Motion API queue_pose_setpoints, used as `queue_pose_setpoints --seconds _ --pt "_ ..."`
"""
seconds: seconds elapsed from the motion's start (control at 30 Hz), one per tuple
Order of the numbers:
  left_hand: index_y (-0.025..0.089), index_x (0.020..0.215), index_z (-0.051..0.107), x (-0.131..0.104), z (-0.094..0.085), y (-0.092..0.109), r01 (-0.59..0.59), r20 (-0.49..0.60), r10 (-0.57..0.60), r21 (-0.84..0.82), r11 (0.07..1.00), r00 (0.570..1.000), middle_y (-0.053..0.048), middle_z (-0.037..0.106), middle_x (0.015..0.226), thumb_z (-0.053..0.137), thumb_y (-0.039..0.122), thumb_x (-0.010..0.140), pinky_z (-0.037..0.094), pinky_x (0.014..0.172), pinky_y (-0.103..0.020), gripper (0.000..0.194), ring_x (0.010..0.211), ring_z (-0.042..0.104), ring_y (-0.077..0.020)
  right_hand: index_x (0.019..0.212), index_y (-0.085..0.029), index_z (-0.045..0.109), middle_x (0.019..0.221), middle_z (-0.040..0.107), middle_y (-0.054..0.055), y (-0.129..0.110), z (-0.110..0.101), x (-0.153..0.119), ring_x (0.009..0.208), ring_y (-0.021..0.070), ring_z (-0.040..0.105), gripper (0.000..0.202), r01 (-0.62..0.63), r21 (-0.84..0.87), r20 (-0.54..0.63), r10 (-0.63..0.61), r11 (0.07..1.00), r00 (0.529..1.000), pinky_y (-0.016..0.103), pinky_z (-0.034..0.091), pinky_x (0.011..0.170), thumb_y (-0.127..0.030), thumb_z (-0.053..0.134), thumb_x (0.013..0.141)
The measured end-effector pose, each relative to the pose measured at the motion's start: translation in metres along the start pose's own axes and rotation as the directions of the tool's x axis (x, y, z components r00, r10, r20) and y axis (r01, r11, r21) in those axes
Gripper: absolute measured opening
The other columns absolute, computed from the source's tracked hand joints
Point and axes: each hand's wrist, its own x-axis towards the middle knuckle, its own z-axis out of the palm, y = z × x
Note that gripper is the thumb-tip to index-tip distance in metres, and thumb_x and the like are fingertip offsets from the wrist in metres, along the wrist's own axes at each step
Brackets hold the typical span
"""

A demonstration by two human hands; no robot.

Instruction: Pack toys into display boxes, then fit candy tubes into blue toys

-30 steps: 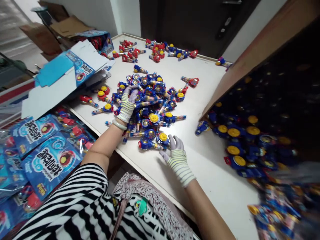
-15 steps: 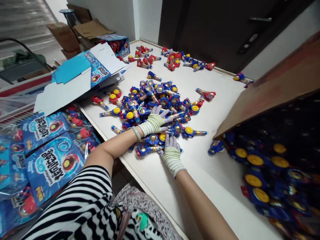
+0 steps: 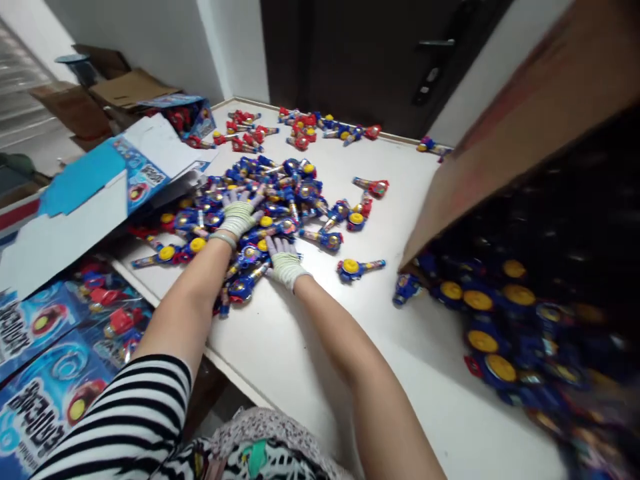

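Note:
A heap of small blue toys (image 3: 305, 190) with yellow discs and printed tubes lies spread over the white table (image 3: 320, 360). My left hand (image 3: 239, 215), in a striped fingerless-style glove, rests on top of the heap with its fingers spread. Lower and to the right, my right hand (image 3: 285, 260), gloved the same way, lies against the near edge of the heap, fingers stretched out. Neither hand is wrapped round a toy. A single blue toy with a yellow disc (image 3: 351, 268) lies to the right of my right hand.
On the right, a tipped cardboard box (image 3: 450, 180) holds more blue toys. Red toys (image 3: 300, 127) lie along the table's far side. Flattened printed cartons (image 3: 90, 180) overlap the left edge, above packaged toys in blue boxes (image 3: 55, 393). A dark door (image 3: 350, 60) stands behind.
Both hands have pushed into the heap, which is now spread wider toward the cartons. The view has shifted, so the surroundings sit further left.

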Motion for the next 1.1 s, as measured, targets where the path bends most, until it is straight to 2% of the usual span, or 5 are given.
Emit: queue_pose_setpoints --seconds 0.3,0.5,0.7,0.9,1.1 --pt "0.02 0.143 0.05 -0.03 -0.006 0.052 -0.129 -0.219 0.081 -0.214 0.968 0.972 -0.011 0.035 0.157 0.049 0.053 0.092 0.023 0.116 -0.068 0.06 0.142 0.029 -0.044 0.147 -0.021 0.048 0.144 0.058 0.012 0.059 -0.003 -0.222 0.13 0.0259 0.056 0.06 0.085 0.567 -0.274 0.09 0.82 0.958 0.044 0.043 0.111 -0.045 0.058 0.093" --pt "0.018 0.151 0.037 -0.093 0.023 0.267 -0.478 0.137 0.7 -0.638 0.604 0.701 -0.013 0.06 0.129 0.053 0.049 0.089 0.05 0.101 -0.043 0.071 0.114 0.062 -0.0294 0.138 -0.02 0.057 0.13 0.066 0.013 0.126 -0.033 -0.397 0.118 0.0266 0.063 0.049 -0.452 0.59 -0.397 0.728 0.669 0.559 0.045 0.049 0.103 -0.04 0.049 0.095" --pt "0.013 0.14 0.048 -0.093 0.041 0.382 -0.367 0.395 0.484 -0.336 0.867 0.781 -0.025 0.059 0.124 0.062 0.058 0.081 0.051 0.093 -0.051 0.075 0.114 0.061 -0.0442 0.139 -0.009 0.055 0.137 0.059 0.021 0.173 -0.109 -0.486 0.124 0.0321 0.057 0.051 -0.975 0.021 -0.319 0.926 0.219 0.201 0.045 0.043 0.106 -0.037 0.047 0.096" --pt "0.019 0.111 0.053 -0.127 0.046 0.357 -0.116 0.399 0.497 -0.679 0.725 0.77 -0.009 0.066 0.09 0.084 0.035 0.063 0.056 0.08 -0.04 0.059 0.084 0.067 -0.0278 0.143 -0.024 0.053 0.129 0.061 0.018 0.176 -0.089 -0.492 0.11 0.0309 0.064 0.052 -0.932 -0.167 -0.1 0.935 0.322 0.34 0.041 0.051 0.088 -0.037 0.055 0.093" --pt "0.016 0.108 0.049 -0.2 0.025 0.338 0.445 0.44 0.524 -0.887 0.125 0.73 -0.008 0.067 0.094 0.088 0.034 0.06 0.057 0.076 -0.04 0.065 0.079 0.068 -0.0222 0.124 -0.02 0.069 0.15 0.046 0.016 0.14 -0.059 -0.483 0.141 0.0393 0.036 0.039 -0.847 -0.076 -0.322 0.791 0.526 0.52 0.056 0.03 0.113 -0.028 0.062 0.087"
